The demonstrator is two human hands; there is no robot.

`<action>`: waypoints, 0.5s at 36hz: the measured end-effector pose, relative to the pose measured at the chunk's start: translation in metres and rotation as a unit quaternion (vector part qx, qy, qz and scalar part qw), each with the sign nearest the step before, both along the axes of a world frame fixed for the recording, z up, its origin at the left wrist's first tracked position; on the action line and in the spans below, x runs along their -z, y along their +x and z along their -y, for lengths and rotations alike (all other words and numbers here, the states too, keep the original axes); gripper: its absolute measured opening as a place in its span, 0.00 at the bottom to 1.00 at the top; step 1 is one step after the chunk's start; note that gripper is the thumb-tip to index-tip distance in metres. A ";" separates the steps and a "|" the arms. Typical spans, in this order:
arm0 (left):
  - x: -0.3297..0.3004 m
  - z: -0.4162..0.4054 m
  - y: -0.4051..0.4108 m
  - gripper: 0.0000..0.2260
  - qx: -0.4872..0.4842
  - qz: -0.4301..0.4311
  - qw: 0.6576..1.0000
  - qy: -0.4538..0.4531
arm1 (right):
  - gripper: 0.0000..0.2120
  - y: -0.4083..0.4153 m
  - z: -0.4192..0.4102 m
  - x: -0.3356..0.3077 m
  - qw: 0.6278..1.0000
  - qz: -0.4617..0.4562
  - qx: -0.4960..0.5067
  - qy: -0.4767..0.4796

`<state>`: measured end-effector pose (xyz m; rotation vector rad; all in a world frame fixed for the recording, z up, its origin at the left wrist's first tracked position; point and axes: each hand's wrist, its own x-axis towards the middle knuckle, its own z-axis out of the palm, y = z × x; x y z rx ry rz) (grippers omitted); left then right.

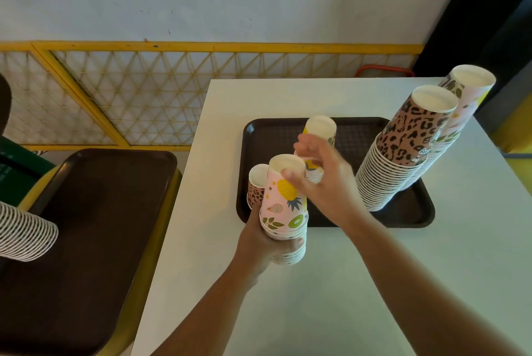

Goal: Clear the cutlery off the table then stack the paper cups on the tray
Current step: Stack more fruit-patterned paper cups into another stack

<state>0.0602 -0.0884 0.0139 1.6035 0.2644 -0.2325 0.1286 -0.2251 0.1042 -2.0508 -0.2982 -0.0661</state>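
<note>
My left hand [267, 243] sits near centre, fingers curled in a grip, forearm running back toward me. My right hand [322, 180] reaches farther, fingers bent downward, slightly blurred, arm stretched from the near right.

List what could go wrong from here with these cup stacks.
1. The tall leopard-print stack and the taller stack behind it both lean on the tray; a nudge might topple them.
2. The left hand grips the fruit-print stack only near its bottom, so the top could tip.
3. The right hand reaches across it toward the small yellow stack and may bump the short leopard cup.
</note>
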 end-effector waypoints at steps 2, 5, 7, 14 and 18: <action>0.000 0.000 0.001 0.41 -0.001 -0.001 1.000 0.003 | 0.29 -0.007 -0.002 0.005 0.999 -0.035 -0.029 -0.017; -0.002 0.001 0.000 0.42 -0.001 -0.001 1.000 0.007 | 0.24 -0.014 -0.003 0.007 0.998 -0.051 -0.044 -0.009; -0.003 0.002 -0.001 0.42 0.000 0.002 1.000 0.005 | 0.23 -0.016 -0.003 0.006 0.998 -0.047 -0.038 -0.001; -0.005 0.002 -0.005 0.42 0.000 0.009 1.000 0.013 | 0.21 -0.011 0.000 -0.002 1.000 -0.026 -0.009 0.010; -0.004 0.002 -0.006 0.40 0.000 0.012 1.000 0.021 | 0.18 -0.002 0.003 -0.011 1.000 -0.017 0.006 0.024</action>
